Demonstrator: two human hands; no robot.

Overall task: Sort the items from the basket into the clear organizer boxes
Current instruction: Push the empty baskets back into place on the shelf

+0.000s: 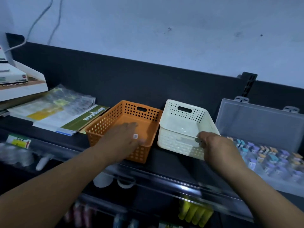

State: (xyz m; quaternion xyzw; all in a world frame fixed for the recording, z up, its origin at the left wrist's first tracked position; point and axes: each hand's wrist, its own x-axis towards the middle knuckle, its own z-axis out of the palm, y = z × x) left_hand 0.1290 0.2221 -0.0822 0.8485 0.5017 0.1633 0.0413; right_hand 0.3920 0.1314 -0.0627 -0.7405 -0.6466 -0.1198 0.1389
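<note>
Orange perforated plastic basket [102, 127]: my left hand [126, 137] inside, fingers straight. Right hand [212, 143] pinches small dark item [198, 140] beside white perforated basket [172, 142]. I'd drop it among like pieces in the clear lidded organizer box [259, 122], rightward.

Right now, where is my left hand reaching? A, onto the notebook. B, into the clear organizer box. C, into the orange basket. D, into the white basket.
C: the left hand lies inside the orange basket, while the right hand is at the white basket's front rim.
</note>
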